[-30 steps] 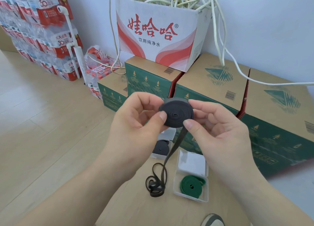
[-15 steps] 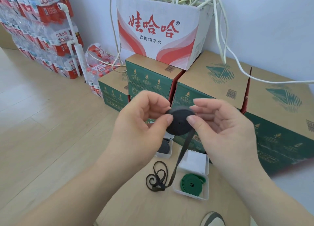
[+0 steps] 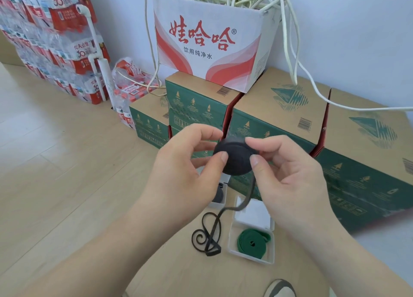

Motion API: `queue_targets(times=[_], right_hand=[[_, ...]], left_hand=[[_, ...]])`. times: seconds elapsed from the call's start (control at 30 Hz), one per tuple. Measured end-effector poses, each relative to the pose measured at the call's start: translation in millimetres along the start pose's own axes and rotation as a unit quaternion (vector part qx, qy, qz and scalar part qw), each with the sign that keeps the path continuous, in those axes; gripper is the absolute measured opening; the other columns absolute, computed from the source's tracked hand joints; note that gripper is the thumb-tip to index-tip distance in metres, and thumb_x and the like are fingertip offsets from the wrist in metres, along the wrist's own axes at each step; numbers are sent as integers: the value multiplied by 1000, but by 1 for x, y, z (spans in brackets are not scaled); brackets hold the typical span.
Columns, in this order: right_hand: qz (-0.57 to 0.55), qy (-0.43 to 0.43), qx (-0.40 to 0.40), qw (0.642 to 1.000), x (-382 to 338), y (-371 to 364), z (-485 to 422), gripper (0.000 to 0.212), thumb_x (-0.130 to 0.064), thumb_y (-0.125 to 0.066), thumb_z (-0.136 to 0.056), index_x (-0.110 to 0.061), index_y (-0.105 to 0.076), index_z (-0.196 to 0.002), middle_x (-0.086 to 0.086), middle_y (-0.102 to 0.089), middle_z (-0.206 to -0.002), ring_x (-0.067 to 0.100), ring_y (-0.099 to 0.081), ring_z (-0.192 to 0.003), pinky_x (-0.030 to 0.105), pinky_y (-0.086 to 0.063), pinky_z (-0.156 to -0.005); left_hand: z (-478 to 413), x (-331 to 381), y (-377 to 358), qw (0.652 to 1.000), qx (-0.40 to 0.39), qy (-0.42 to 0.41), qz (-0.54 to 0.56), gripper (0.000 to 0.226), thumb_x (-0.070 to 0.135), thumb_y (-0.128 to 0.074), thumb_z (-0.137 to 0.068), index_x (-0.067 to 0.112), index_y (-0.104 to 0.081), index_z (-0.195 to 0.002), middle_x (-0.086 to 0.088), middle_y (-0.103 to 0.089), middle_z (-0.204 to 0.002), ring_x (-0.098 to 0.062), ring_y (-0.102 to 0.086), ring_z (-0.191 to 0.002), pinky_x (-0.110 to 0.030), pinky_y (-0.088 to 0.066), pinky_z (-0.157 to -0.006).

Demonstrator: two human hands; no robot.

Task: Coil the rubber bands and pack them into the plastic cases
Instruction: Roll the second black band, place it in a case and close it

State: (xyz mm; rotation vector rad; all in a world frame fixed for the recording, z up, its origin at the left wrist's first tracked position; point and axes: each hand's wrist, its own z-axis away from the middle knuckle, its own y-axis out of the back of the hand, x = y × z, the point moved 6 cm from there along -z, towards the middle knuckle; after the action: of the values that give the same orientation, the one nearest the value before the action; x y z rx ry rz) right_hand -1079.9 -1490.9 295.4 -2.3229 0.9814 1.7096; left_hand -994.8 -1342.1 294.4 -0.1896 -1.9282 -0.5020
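Within the second, the left hand (image 3: 178, 173) and right hand (image 3: 290, 178) tipped the black coil (image 3: 234, 160) so its rim showed on top. Its hanging tail (image 3: 249, 194) went from straight to slack and kinked, and the loose end (image 3: 207, 236) below spread into a curl.

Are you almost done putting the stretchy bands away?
Partly. The green band lies coiled in its open plastic case, and a dark coil sits in a second case behind the left hand. That hand and the right hand pinch the black coil; its loose tail needs winding, then packing.
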Motion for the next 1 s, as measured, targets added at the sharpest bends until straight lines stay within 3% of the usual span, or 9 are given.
queue_targets(times=[0.17,0.27,0.4,0.47,0.53,0.63,0.8,0.87,1.0], right_hand=[[68,94,-13,993,-10,-4,2,34,14,-59,-92,-15,-73,-104,-1,-63,-101,19,-63,-102,22,-51,-83],[-2,28,17,999,-8,2,0,33,6,-68,-91,-24,-71,-105,-9,-70,-95,14,-69,-93,20,-55,-78],[-66,-29,29,997,-4,3,0,28,3,-71,-89,-24,-70,-97,-11,-77,-92,10,-73,-88,18,-57,-78],[-63,-34,36,997,-3,4,0,28,4,-70,-90,-24,-71,-94,-9,-78,-92,10,-74,-90,18,-58,-78],[-23,-26,42,999,0,7,0,28,3,-70,-91,-25,-73,-92,-10,-77,-91,10,-73,-90,22,-59,-79],[57,39,27,997,-4,6,-1,28,8,-67,-91,-19,-75,-92,-8,-72,-90,15,-68,-92,28,-57,-79],[110,136,-2,985,-11,2,1,25,15,-62,-88,-5,-76,-90,3,-69,-94,15,-66,-94,18,-51,-84],[101,121,5,988,-11,2,2,25,13,-67,-88,-9,-77,-94,-1,-71,-94,15,-68,-96,20,-53,-84],[-7,-17,53,998,-3,7,0,29,0,-78,-85,-28,-75,-94,-13,-77,-87,7,-74,-87,15,-57,-76]], left_hand=[[2,10,-3,994,-24,-88,-61,30,-3,-68,-91,21,-72,-109,12,-72,-97,-7,-70,-95,-20,-59,-83],[0,5,4,999,12,-33,19,34,-4,-70,-90,29,-71,-97,13,-74,-88,-8,-72,-86,-19,-58,-75],[-2,-5,7,991,32,30,130,32,-3,-69,-92,29,-70,-93,2,-76,-92,-20,-75,-88,-41,-62,-84],[-2,-8,3,989,17,50,136,31,-3,-69,-92,28,-70,-94,1,-76,-93,-20,-74,-90,-43,-62,-86],[0,-10,-1,995,-14,54,84,34,-1,-71,-90,30,-67,-103,7,-73,-95,-12,-72,-91,-35,-62,-84],[2,-3,-5,999,-35,-12,-19,46,5,-75,-88,32,-62,-122,17,-69,-105,-6,-68,-103,-27,-59,-87],[6,5,-8,993,-43,-85,-73,38,-1,-69,-90,26,-68,-116,16,-69,-101,-9,-66,-98,-27,-60,-77],[5,5,-6,994,-43,-83,-64,38,-3,-66,-90,27,-69,-113,16,-67,-100,-10,-65,-99,-28,-61,-74],[0,-5,-2,1000,-5,-7,22,38,-4,-63,-93,31,-67,-104,14,-69,-94,-10,-68,-94,-36,-63,-79]])
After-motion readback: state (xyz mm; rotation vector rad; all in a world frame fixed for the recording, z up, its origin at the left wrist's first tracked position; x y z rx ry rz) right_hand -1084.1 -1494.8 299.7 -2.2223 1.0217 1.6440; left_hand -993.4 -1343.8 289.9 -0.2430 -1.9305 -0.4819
